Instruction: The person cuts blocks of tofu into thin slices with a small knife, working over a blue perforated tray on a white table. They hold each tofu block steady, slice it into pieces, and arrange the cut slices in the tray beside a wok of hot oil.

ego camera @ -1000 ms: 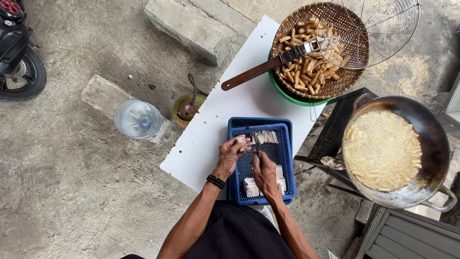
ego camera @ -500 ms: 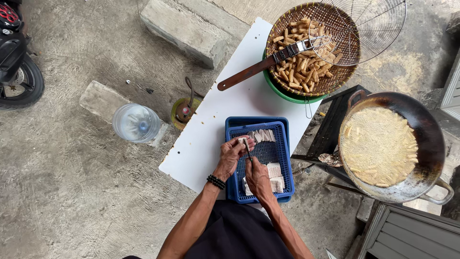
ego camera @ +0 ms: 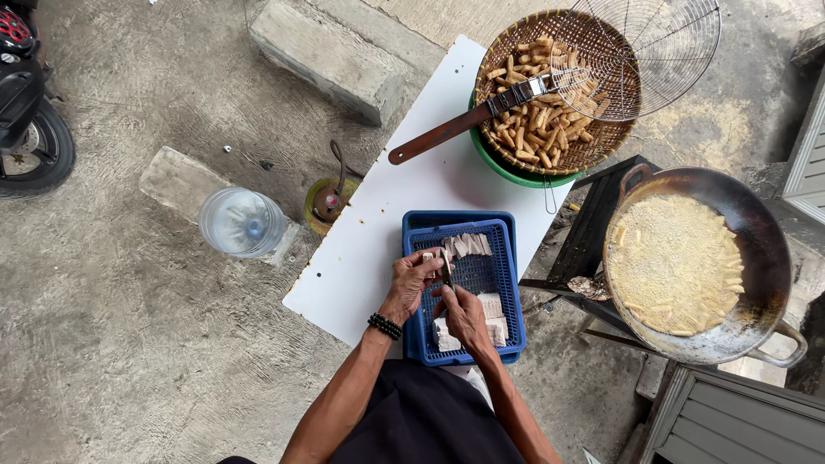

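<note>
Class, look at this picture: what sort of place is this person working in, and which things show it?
Probably an outdoor frying spot or street-food setup: a wok of bubbling oil, a woven basket of fried sticks, and a bare concrete floor.

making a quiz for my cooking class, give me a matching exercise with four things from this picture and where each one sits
Things:
1. round dark metal wok
2. woven brown basket of fried sticks
3. blue plastic slotted tray
4. clear plastic water jug

Places:
A. on the concrete floor, left of the white board
B. under the two hands, at the board's near end
C. on a black stand, right of the board
D. over a green bowl, at the board's far end

Pairs: 1-C, 2-D, 3-B, 4-A
</note>
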A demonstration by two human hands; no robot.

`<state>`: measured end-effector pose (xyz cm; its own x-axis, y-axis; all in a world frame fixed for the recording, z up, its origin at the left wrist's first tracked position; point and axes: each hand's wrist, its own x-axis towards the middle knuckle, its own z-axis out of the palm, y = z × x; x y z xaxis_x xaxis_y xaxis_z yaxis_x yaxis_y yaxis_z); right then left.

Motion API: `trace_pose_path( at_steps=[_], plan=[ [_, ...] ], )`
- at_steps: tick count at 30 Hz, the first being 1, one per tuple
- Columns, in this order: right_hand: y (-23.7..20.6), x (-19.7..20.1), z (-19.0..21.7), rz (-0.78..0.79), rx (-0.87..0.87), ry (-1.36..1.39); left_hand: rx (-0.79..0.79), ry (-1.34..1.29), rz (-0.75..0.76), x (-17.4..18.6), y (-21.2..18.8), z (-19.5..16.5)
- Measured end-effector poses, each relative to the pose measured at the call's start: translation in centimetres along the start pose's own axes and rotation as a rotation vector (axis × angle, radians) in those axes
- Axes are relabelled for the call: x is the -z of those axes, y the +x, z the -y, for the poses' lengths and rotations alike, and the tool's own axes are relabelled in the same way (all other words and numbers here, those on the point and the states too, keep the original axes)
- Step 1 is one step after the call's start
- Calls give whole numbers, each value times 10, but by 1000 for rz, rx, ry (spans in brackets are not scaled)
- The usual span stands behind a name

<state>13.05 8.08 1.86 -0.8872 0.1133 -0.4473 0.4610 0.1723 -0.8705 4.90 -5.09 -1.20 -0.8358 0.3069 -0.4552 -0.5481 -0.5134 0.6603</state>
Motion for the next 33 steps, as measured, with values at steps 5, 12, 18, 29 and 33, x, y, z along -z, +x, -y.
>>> trace_pose_path(
  at_steps=[5,12,18,29,33],
  plan=[
    [-4,-7,2,-173,162,-246,-112,98,-178,2,6,15],
    [0,-10,-1,-116,49,-415,-159,156,-143,5,8,21],
    [8,0,-4,-191,13,-295,-110,238,-90,6,14,16],
    [86,34,-27,-253,-149,164,-100,771,-93,-20,47,32],
    [108,35,-19,-396,146,-253,-203,810,-224,-16,55,30]
  ],
)
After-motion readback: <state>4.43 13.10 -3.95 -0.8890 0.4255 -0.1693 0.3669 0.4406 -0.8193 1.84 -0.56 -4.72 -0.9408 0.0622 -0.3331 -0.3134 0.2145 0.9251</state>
